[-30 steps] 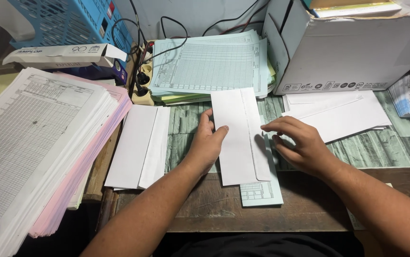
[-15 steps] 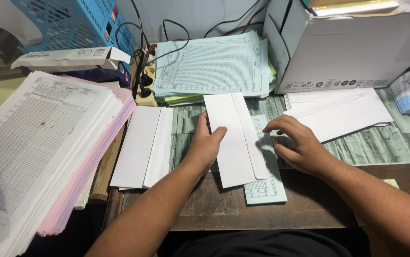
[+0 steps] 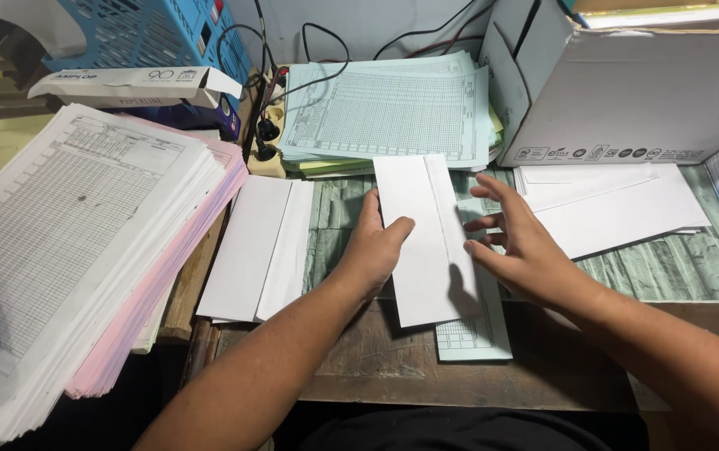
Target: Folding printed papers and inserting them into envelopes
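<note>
Nearest, poking out toward the desk edge: a folded pale green printed form (image 3: 475, 334), mostly covered by a long white paper envelope (image 3: 426, 242) lying lengthwise away from the body, back side up, flap along its right edge.

Left hand (image 3: 376, 250) on the envelope's left edge, thumb pressed on top and fingers tucked around the side, gripping it; seemingly to keep it from sliding. Right hand (image 3: 518, 246) open and holding nothing, fingers spread, palm turned toward the envelope's right edge where the green form goes in; fingertips just beside the flap, touching or not cannot be told.

Under both, a worn wooden desk (image 3: 376, 367) with a green plank-patterned mat (image 3: 334, 225).

To the left, just beside the left hand, another white envelope with its flap open (image 3: 255, 246), laid flat. Further left, a tall stack of white and pink gridded forms (image 3: 83, 242), fanned at the edge. To the right, a loose spread of white envelopes (image 3: 618, 209), within reach of the right hand.

Farther back: a pile of pale green gridded forms (image 3: 388, 108), a white cardboard box (image 3: 635, 83), a blue plastic basket (image 3: 150, 33) and black cables (image 3: 326, 42) at the wall.
</note>
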